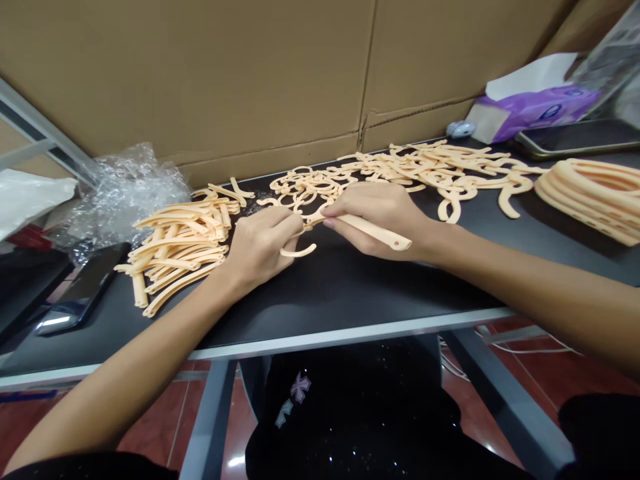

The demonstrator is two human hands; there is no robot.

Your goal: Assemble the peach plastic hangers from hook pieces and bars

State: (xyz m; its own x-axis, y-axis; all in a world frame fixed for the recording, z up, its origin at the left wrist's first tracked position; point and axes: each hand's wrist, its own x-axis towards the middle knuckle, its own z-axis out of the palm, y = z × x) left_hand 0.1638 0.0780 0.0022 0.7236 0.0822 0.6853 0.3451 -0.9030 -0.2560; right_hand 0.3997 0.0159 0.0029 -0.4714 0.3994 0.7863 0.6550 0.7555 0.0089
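Between thumb and fingers, my right hand pinches a flat cream-coloured strip with a hole at its near end. My left hand is closed on a curved cream piece, whose hooked end sticks out below the fingers. The two pieces meet in the gap between my hands; the fingers partly hide the joint. Left of my left hand lies a pile of similar cream strips. Behind both hands, small cream rings and hooked pieces are heaped on the black table.
More linked curved pieces spread toward the back right, beside a stack of cream oval frames. A purple tissue pack and a phone lie behind. Clear plastic wrap and a dark phone are at left. Cardboard borders the back.
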